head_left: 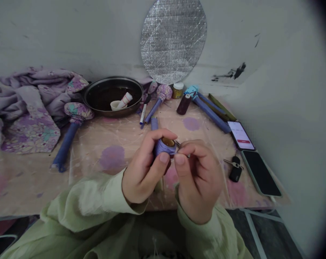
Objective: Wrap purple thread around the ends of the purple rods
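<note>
My left hand (145, 165) is closed around a round purple-blue wrapped piece (163, 146) with a shiny brown end facing up. Its thumb and forefinger press on either side. My right hand (199, 176) is closed in a pinch right beside the wrapped edge. A thin dark metal piece (177, 143) sticks out by its fingertips; its kind does not show clearly. Whatever the right fingertips pinch is too small to make out. Just behind the left hand lies a blue-purple strip (154, 123), partly hidden.
Cloth-headed blue sticks (69, 140) lie left and back. A black pan (114, 97) holds a white cup (118, 105). Beyond are a marker (143, 114), a small jar (177, 90) and a dark thread spool (184, 105). Keys (235, 169) and two phones (261, 172) lie right.
</note>
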A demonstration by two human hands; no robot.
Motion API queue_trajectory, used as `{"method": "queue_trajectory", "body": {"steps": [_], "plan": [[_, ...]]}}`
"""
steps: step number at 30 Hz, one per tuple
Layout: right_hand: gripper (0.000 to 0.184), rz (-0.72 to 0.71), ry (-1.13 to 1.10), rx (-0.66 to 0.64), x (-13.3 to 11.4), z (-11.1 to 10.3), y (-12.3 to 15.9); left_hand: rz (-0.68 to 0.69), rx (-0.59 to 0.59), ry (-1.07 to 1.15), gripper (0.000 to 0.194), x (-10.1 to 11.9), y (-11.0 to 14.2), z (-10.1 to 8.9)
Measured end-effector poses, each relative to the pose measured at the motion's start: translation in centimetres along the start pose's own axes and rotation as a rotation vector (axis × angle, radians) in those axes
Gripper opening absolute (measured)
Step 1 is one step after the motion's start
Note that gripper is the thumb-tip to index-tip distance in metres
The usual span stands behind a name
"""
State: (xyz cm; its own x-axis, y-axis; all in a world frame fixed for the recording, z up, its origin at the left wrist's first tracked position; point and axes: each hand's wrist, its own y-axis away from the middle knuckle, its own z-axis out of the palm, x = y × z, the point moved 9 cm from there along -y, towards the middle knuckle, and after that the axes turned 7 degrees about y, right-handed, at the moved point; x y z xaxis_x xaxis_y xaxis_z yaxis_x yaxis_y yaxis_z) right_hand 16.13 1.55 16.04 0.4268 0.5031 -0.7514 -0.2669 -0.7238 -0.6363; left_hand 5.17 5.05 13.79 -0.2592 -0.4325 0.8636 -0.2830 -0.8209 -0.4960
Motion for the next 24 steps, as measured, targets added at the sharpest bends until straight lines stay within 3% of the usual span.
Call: {"method": "queue_trajectory", "body": {"steps": [7,15,24], "plan": [[0.007,-0.039,-0.02,-0.014,0.1,-0.5,-0.5,-0.033,-0.048,0.044,0.03,-0.5,0.1,0.4],[0.008,-0.079,0.006,-0.05,-0.3,0.0,-0.6,0.036,-0.033,-0.108,0.028,0.7,-0.3,0.5],[0.008,-0.095,0.013,-0.025,-0.5,-0.3,-0.5,0.016,-0.031,-0.072,0.027,1.0,-0.6,0.8]]}}
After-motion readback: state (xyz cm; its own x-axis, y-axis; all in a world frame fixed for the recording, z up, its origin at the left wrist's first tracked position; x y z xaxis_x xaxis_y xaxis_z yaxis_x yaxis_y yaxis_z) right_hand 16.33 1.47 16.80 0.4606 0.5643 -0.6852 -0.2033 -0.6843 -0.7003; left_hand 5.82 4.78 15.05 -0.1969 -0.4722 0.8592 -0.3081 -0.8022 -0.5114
